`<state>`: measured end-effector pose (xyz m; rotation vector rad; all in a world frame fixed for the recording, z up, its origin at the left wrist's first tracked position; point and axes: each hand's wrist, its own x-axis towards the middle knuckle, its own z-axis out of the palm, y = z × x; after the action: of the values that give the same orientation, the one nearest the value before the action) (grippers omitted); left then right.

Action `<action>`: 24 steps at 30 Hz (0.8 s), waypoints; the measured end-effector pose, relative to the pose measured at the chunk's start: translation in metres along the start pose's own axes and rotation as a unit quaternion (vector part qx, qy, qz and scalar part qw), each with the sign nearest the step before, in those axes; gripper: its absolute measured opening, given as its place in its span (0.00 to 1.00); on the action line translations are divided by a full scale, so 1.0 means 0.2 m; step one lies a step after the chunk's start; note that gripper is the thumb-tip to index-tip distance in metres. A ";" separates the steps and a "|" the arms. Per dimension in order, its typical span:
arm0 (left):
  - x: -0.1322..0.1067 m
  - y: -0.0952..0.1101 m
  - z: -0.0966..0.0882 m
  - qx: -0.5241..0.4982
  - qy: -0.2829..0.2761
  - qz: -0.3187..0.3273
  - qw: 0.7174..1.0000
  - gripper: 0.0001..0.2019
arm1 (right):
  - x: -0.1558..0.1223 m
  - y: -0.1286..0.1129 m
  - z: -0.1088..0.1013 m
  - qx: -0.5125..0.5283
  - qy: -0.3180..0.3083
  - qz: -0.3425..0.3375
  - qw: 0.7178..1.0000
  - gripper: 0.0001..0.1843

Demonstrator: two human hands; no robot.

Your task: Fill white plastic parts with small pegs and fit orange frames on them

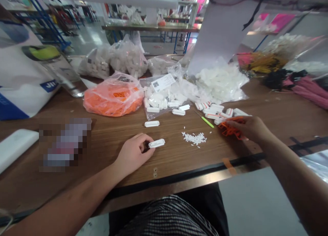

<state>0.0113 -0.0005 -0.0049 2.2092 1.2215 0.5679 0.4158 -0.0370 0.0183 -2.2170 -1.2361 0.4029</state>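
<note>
My left hand pinches one end of a white slotted plastic connector housing just above the table. A similar white housing lies behind it. At the right, my right hand has its fingers closed at a small bunch of thin orange plastic pieces; how many it grips is hidden. Between the hands is a scatter of tiny white pegs. Beyond them lies a thin tool with a green handle. White housings with orange-red strips are heaped behind my right hand.
Along the back stand a bag of orange parts, a labelled clear bag of white parts and a larger white-filled bag. At left are a bottle and a blurred-out object. Pink and black wire bundles lie far right.
</note>
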 end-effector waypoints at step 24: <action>0.01 0.01 -0.02 0.028 -0.011 -0.019 0.999 0.06 | -0.35 0.04 -0.13 -0.185 -0.109 -0.305 0.928 0.29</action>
<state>0.0106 0.0007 -0.0004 2.2284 1.2797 0.4997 0.3971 -0.1090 0.0341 -1.9554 -2.1804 0.1734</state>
